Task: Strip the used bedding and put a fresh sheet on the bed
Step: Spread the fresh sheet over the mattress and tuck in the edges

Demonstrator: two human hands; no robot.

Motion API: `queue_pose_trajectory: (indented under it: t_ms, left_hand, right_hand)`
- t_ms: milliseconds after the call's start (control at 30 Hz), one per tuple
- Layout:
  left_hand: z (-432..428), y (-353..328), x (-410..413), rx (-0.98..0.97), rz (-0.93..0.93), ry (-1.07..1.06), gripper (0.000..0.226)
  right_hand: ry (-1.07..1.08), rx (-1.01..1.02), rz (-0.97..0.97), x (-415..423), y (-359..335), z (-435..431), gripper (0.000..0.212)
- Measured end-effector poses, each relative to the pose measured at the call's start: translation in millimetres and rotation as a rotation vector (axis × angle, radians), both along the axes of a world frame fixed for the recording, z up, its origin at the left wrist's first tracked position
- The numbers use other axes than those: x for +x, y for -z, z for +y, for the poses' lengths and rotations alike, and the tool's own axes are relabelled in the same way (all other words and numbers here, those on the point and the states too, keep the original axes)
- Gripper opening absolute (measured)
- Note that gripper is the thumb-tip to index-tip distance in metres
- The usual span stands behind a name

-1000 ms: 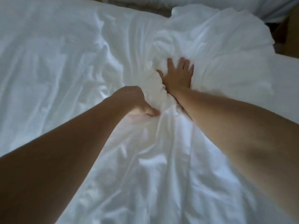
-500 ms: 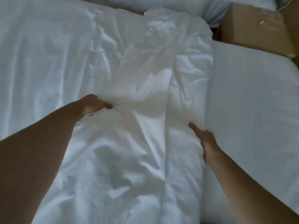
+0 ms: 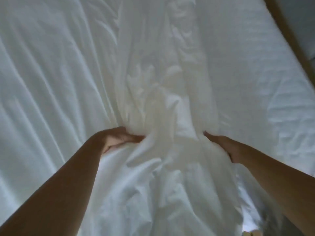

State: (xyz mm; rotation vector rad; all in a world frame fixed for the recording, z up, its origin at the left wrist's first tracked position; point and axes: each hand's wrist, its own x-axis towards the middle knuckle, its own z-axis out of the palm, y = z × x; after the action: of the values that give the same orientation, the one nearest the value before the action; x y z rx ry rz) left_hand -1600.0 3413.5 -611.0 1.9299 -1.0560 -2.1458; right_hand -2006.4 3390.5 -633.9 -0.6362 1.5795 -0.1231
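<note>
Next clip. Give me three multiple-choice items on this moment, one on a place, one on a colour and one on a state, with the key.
1. Where is the sheet bunched up?
A) between the left hand and the right hand
B) on the floor
C) over a chair

2. What colour is the sheet?
A) blue
B) white
C) striped

3. What is the left hand doing?
A) gripping a fold of the sheet
B) hanging free
C) holding a pillow

Key:
1 A, the folds pile up between both hands.
2 B, all the cloth is white.
3 A, its fingers close on a fold.
</note>
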Motion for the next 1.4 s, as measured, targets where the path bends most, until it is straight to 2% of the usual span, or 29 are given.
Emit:
queue_pose_trajectory:
  t_ms: [33,67,133,200,267,367,433,467,567,600,667,733,767,800,867,900,1000,1067,1100,1133,1167,1200,1233,1267,1300,1333,1400]
  left_hand:
    - [28.7,7.3,-9.4,0.014,-0.006,0.081,0.056]
    - [53.4,11.8,-17.3,-0.025,-0.035,0.054,0.048]
    - [88.4,19.6,-19.2,-0.136,-0.123,-0.196,0.036]
    - [105.6,19.4,-13.5,-0.128,-0.078,-0.362,0.046]
    - [126.9,14.1,-14.3,0.010,0.137,-0.271,0.057]
    - [189.0,9.7,-26.9,0.242,0.227,0.070,0.057]
    - [234.3,7.4,-41.7,0.306,0.136,0.151,0.058]
    - [253.5,8.9,-49.7,0.246,0.043,0.121,0.057]
    - [293.9,17.5,-69.5,-0.147,-0.373,-0.126,0.028]
    - [306.5,20.3,-70.2,-0.224,-0.444,-0.227,0.023]
    - [338.2,24.8,-71.1,-0.193,-0.335,-0.305,0.038]
    - [378.9,34.7,-76.7,-0.027,-0.265,-0.140,0.048]
    - [396.8,43.1,-79.6,0.008,-0.296,-0.070,0.044]
    - [409.9,54.6,-80.5,0.000,-0.360,-0.092,0.038]
    - [421.6,78.8,-74.3,-0.095,-0.541,-0.245,0.034]
    - [422.9,90.0,-69.5,-0.139,-0.617,-0.335,0.033]
    - [420.7,112.0,-68.8,-0.188,-0.682,-0.535,0.033]
    - [419.9,117.9,-83.6,-0.151,-0.718,-0.570,0.033]
    - [421.7,118.4,-90.2,-0.061,-0.727,-0.650,0.037]
    - [422.9,114.5,-96.0,0.119,-0.665,-0.808,0.048]
    - [424.7,109.3,-100.7,0.318,-0.441,-1.050,0.060]
    - [427.9,100.8,-103.6,0.478,-0.107,-1.291,0.065]
    - [433.4,98.0,-105.7,0.504,0.245,-1.516,0.060]
    - [439.2,98.2,-110.7,0.414,0.505,-1.652,0.053]
    - [444.4,95.5,-110.4,0.280,0.682,-1.706,0.048]
    - [448.0,88.9,-108.1,0.185,0.785,-1.670,0.047]
    - [454.4,82.2,-101.8,0.107,0.974,-1.505,0.049]
  right_hand:
    - [-0.047,-0.005,0.034,-4.6,3.5,31.4,0.064]
    - [-0.026,-0.073,0.098,-9.4,6.7,55.7,0.059]
    - [0.148,-0.201,0.195,-17.4,9.8,82.1,0.053]
    - [0.236,-0.097,0.054,-20.6,5.4,99.3,0.057]
    - [0.200,0.020,-0.125,-22.7,3.3,134.1,0.063]
    - [-0.022,0.077,-0.207,-37.2,9.8,208.5,0.069]
    - [-0.134,0.068,-0.166,-40.2,15.8,258.6,0.070]
    - [-0.111,0.016,-0.102,-39.0,19.8,278.5,0.067]
    - [0.105,-0.221,0.190,-43.5,33.1,308.5,0.048]
    - [0.163,-0.258,0.216,-48.1,34.8,313.3,0.047]
    - [0.210,-0.228,0.004,-61.1,38.9,330.7,0.053]
    - [0.096,-0.064,-0.242,-53.8,48.8,372.3,0.053]
    - [0.019,-0.025,-0.233,-44.5,54.6,396.7,0.048]
    - [0.012,-0.049,-0.129,-36.3,65.6,416.8,0.038]
    - [0.123,-0.221,0.189,-32.9,89.6,432.7,0.022]
    - [0.170,-0.264,0.261,-36.8,97.3,428.7,0.018]
    - [0.234,-0.212,0.409,-43.8,109.8,408.0,0.019]
    - [0.475,-0.148,0.458,-22.6,113.6,409.6,0.017]
    - [0.617,-0.137,0.478,-3.5,112.0,413.2,0.020]
    - [0.763,-0.098,0.469,19.3,105.8,419.0,0.034]
    - [0.909,-0.032,0.367,41.4,96.5,426.0,0.051]
    - [1.100,0.037,0.141,62.8,87.9,435.2,0.065]
    - [1.291,0.124,-0.171,83.1,79.5,445.5,0.080]
    - [1.383,0.168,-0.468,102.4,73.0,455.0,0.094]
    - [1.330,0.145,-0.656,122.5,65.4,461.2,0.102]
    - [1.234,0.111,-0.714,139.2,55.7,458.4,0.102]
    - [1.150,-0.024,-0.584,150.8,44.1,439.3,0.086]
